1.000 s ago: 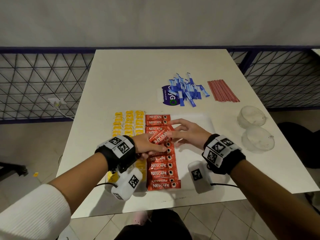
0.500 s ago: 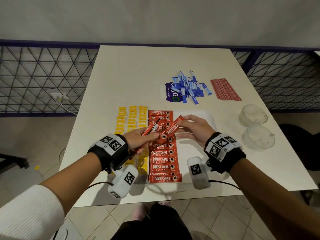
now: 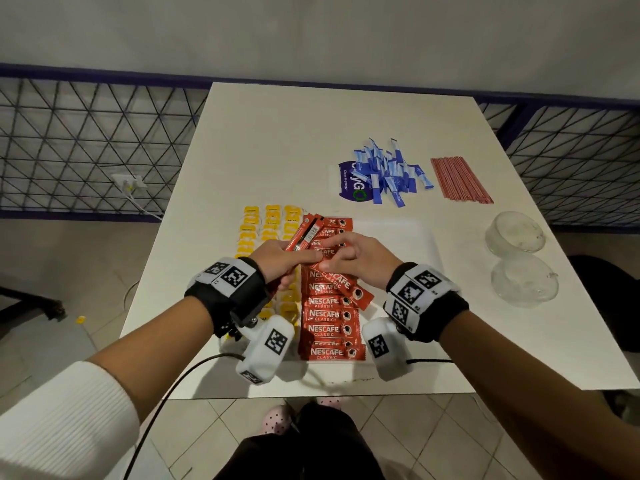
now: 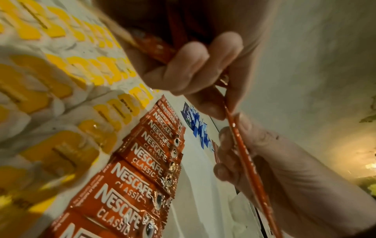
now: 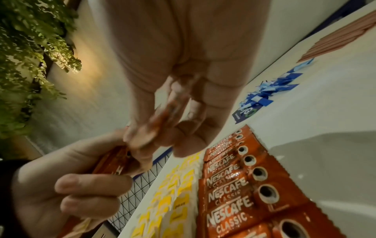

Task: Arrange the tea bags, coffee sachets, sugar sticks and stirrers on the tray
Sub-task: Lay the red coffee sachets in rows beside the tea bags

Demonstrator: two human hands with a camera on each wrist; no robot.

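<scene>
Two hands busy — left hand (image 3: 282, 259) grips spare coffee sachets (image 3: 304, 233), right hand (image 3: 360, 259) pinches one sachet (image 3: 349, 289) — next: square it into the row.

Two clear bowls (image 3: 516, 233), wall socket (image 3: 129, 182)

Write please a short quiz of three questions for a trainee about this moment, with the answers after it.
1. True or false: the left hand holds red coffee sachets lifted above the tray.
2. Which things still lie on the table beyond the tray? A) tea bags B) sugar sticks and stirrers C) coffee sachets
3. Fill in: the right hand pinches one tilted ____ over the red column.

Key
1. True
2. B
3. Coffee sachet
</scene>
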